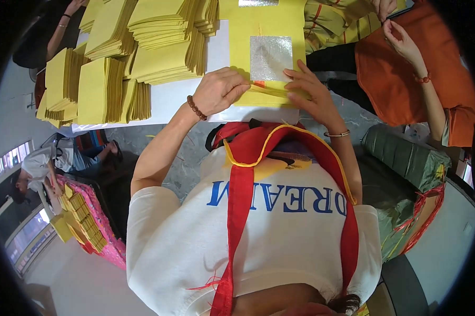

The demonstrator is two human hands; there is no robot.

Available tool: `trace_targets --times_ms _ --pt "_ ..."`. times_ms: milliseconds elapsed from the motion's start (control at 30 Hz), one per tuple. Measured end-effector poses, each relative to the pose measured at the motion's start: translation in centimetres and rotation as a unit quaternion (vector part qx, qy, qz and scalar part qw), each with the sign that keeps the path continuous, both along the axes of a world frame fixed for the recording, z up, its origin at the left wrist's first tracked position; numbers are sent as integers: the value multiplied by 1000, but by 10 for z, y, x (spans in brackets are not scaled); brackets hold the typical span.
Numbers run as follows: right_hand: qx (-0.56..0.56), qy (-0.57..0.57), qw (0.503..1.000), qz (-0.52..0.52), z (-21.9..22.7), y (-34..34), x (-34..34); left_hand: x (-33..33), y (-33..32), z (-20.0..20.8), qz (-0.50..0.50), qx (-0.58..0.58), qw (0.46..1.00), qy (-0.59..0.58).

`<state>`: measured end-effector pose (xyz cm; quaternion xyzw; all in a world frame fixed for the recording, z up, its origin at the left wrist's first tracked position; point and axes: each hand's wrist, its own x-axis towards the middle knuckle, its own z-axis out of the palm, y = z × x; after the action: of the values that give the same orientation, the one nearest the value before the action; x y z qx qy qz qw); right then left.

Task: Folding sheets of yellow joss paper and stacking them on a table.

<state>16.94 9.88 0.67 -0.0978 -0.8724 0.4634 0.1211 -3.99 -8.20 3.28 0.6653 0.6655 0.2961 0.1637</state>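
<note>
Yellow paper sheets [240,58] with a silver foil square [271,55] lie at the table's near edge in front of me. Their near edge is lifted in a fold, and a small orange-red mark shows just below the foil. My left hand [219,92], with a brown bead bracelet, is closed with its thumb and curled fingers on the left end of that fold. My right hand [311,95], wearing a bangle, has its fingers stretched and apart; the fingertips touch the foil's right edge and the right end of the fold. Another silver foil piece [258,2] shows at the top edge.
Tall stacks of folded yellow paper [98,89] cover the left of the white table [216,50]. A person in orange [422,68] works at the right beside more yellow paper [348,26]. Another person [42,163] sits far left by a pink-covered surface [114,245] with yellow bundles.
</note>
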Motion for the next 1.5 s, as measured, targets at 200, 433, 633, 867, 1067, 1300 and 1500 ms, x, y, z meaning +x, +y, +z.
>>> trace_targets --times_ms 200,433,633,867,1067,1300,1500 --pt "-44 0 999 -32 -2 -1 -2 -2 2 -1 18 -13 998 -52" --pt "-72 0 995 -68 0 -2 -5 -5 3 -8 28 2 995 -99" --pt "-121 4 990 -74 1 1 -6 -8 4 -9 70 -68 977 -189" --pt "-149 17 987 -60 -4 -1 -2 -13 3 -20 95 -110 951 -273" --pt "-154 43 985 -62 -16 3 -3 -14 1 -18 85 -110 941 -309" --pt "-119 44 990 -54 -18 4 -3 -15 2 -22 70 -105 945 -300" --pt "-115 48 990 -58 -14 3 -5 -19 1 -20 66 -129 939 -313"
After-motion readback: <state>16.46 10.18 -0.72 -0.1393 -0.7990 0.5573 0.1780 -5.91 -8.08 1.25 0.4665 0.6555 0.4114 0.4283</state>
